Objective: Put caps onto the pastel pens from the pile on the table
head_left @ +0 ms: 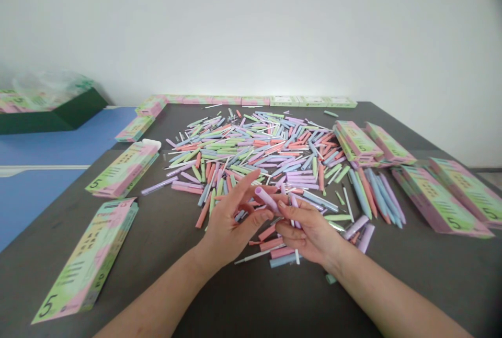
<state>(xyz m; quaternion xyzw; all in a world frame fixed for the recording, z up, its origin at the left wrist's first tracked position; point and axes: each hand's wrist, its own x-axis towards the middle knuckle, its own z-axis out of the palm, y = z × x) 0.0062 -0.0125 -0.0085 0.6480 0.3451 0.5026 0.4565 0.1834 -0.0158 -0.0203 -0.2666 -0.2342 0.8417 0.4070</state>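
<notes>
My right hand [314, 233] is closed on a hollow purple pen barrel [265, 199], pinched between thumb and fingers with its open end tipped up to the left. A second slim purple pen piece [294, 205] and a thin white stick [297, 257], which looks like a refill, also stick out of that hand. Just left of the barrel is my left hand [227, 225], its fingers apart and holding nothing visible. Beneath both hands lie loose pink barrels [271, 244], a blue barrel [284, 260] and a white refill [261, 254].
A wide pile of pastel pen parts [254, 149] covers the mid-table. Finished-looking pens [380, 196] lie in a row at right, beside stacked printed boxes [443, 199]. More boxes stand left [88, 254] and along the back edge [227, 100]. A dark green crate [58, 118] sits far left.
</notes>
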